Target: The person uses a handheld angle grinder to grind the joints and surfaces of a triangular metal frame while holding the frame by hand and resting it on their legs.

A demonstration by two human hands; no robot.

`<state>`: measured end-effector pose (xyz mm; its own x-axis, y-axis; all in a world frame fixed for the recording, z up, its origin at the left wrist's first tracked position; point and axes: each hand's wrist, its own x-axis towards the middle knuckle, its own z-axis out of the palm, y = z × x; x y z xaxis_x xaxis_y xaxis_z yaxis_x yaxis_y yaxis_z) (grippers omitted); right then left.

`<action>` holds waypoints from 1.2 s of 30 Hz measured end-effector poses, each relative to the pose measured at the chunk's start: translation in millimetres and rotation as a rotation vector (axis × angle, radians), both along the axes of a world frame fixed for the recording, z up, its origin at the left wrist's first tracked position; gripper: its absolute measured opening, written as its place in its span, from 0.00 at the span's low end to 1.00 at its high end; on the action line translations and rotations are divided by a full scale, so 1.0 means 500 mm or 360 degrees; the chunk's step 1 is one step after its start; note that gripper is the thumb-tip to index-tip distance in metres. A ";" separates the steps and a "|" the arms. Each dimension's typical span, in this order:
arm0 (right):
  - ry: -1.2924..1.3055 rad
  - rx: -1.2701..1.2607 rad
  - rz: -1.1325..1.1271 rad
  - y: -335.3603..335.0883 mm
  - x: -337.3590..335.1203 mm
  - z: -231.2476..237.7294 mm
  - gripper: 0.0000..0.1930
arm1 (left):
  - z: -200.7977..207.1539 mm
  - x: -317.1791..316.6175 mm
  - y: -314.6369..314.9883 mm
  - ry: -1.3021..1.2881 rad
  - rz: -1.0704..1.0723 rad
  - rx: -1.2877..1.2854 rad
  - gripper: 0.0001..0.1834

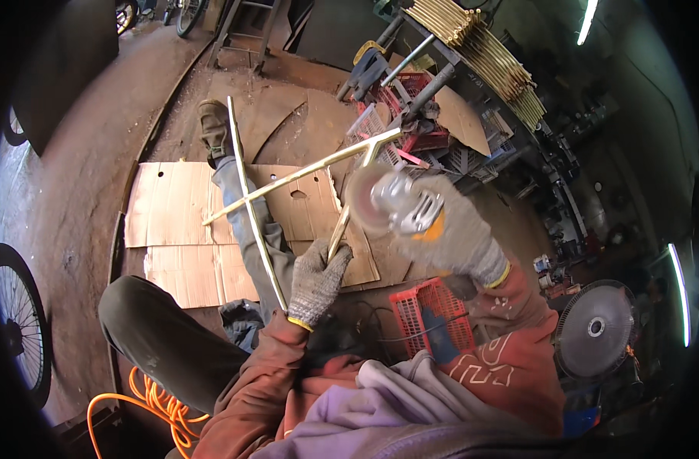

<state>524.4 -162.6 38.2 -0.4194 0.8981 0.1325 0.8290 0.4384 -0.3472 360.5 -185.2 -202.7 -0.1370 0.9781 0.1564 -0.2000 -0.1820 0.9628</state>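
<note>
A brass-coloured metal tube frame (303, 171) lies across my outstretched leg (239, 200), with one long bar crossing another and a branch near its right end. My left hand (316, 281), in a grey knitted glove, is closed round the lower end of that branch. In my gloved right hand (460, 229) is an angle grinder (412, 200), gripped around its body. Its round reddish disc (367, 197) is blurred and overlaps the branch just above my left hand; whether it touches the metal I cannot tell. The grinder's rear is hidden by the right hand.
Flattened cardboard (177, 206) lies under the leg. A red plastic crate (433, 310) stands near my right forearm. Stacked brass-coloured tubes (487, 57) sit on a rack at the far right. A fan (596, 327) is at right, an orange coiled hose (154, 402) at lower left.
</note>
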 end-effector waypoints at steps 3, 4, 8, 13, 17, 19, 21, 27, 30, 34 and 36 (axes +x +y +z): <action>0.0044 0.0214 0.0040 0.030 0.015 0.014 0.41 | 0.005 0.005 -0.001 0.0039 0.0014 0.0053 0.15; -0.0010 0.0130 0.0017 0.023 0.011 0.012 0.42 | 0.001 0.006 -0.002 0.0072 0.0006 0.0040 0.15; -0.0172 -0.0105 -0.0054 -0.023 -0.012 -0.001 0.44 | -0.023 0.017 0.007 -0.0018 0.0066 0.0169 0.14; -0.0018 0.0150 0.0048 0.021 0.020 0.028 0.40 | 0.008 0.003 -0.003 0.0112 0.0006 0.0082 0.15; -0.0040 0.0012 0.0006 0.009 -0.008 0.022 0.40 | -0.005 0.002 -0.004 0.0184 -0.0029 -0.0010 0.16; -0.0098 -0.0169 -0.0016 -0.031 -0.017 -0.002 0.42 | -0.034 0.007 0.004 0.0160 0.0017 0.0107 0.16; -0.0266 -0.0182 0.0014 -0.059 -0.009 -0.017 0.41 | -0.039 0.012 0.008 0.0113 0.0060 0.0195 0.16; -0.0281 -0.0001 -0.0022 -0.012 0.000 0.022 0.45 | -0.006 0.011 -0.001 0.0052 -0.0009 0.0038 0.16; -0.0254 0.0168 -0.0023 -0.001 -0.014 0.045 0.45 | -0.009 0.013 0.001 0.0039 -0.0058 -0.0015 0.14; -0.0286 0.0202 -0.0067 0.001 -0.019 0.056 0.47 | 0.008 0.001 -0.003 0.0122 -0.0034 -0.0010 0.14; -0.0296 0.0191 -0.0127 -0.005 -0.024 0.058 0.47 | 0.007 0.003 -0.002 0.0136 -0.0012 0.0038 0.16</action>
